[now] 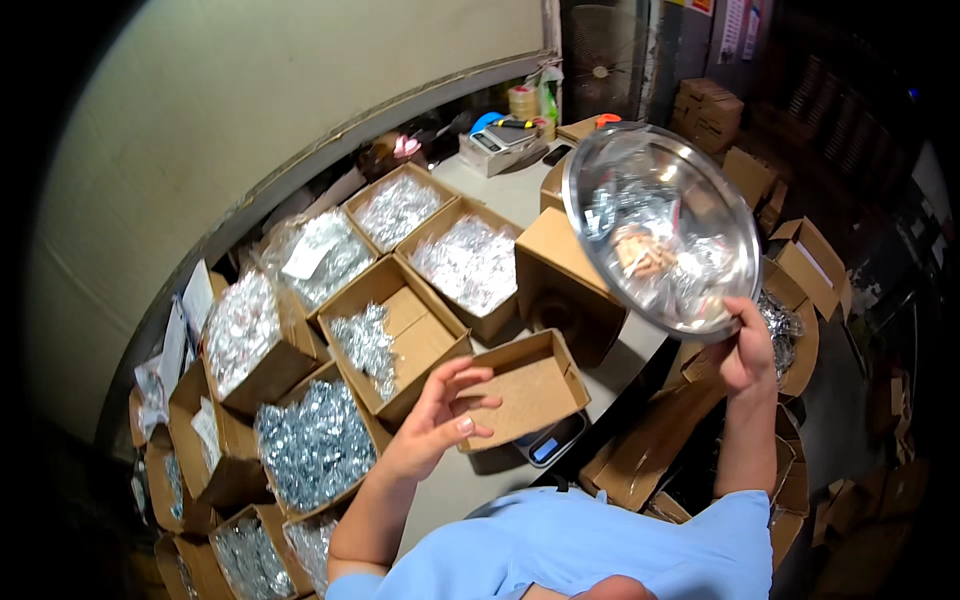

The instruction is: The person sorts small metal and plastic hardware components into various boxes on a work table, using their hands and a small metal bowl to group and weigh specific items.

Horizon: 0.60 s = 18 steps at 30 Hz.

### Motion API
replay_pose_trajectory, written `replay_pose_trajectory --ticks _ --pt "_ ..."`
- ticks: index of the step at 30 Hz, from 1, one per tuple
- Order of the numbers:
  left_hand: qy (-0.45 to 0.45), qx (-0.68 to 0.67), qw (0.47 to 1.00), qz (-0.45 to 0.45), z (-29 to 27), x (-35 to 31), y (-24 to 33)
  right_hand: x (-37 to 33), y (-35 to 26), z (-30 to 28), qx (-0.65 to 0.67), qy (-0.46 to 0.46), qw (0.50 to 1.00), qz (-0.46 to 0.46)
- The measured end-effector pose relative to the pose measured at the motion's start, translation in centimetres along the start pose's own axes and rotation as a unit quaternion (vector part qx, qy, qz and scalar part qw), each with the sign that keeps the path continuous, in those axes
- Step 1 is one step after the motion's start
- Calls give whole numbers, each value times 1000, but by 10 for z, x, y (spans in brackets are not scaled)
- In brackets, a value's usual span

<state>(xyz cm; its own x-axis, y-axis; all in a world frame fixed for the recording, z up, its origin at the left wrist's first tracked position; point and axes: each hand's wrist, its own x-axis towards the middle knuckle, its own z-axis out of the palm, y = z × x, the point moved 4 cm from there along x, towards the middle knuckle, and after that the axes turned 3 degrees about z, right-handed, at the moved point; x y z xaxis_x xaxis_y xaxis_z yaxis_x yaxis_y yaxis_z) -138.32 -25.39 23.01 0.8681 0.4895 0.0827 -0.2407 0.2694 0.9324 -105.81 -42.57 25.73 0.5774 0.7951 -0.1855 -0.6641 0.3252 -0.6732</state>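
Note:
My right hand (748, 350) grips the rim of a large shiny metal bowl (742, 215), raised and tilted at the right. Small clear plastic packets of silvery parts (640, 200) lie in the bowl, along with a cluster of tan, peg-like pieces (640, 250). With fingers apart, my left hand (445, 412) hovers at the left edge of a shallow cardboard tray (530, 385); I cannot tell whether it touches. That tray has a bare bottom and sits on a small digital scale (555, 442), whose lit display shows at its front.
Several cardboard boxes of silvery packets (315, 440) crowd the table's left side; one box (405, 330) is partly filled. A taller closed carton (565, 250) stands below the bowl. Another scale (500, 140) and tape rolls (523, 100) are at the back. Open cartons (800, 270) stand at right.

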Motion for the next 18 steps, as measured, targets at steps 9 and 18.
replay_pose_trajectory --ticks 9,18 --pt "337 321 883 -56 -97 -69 -114 161 -24 -178 -120 287 936 -164" --pt "188 602 664 -403 -104 -196 -226 305 85 -327 126 256 958 -13"
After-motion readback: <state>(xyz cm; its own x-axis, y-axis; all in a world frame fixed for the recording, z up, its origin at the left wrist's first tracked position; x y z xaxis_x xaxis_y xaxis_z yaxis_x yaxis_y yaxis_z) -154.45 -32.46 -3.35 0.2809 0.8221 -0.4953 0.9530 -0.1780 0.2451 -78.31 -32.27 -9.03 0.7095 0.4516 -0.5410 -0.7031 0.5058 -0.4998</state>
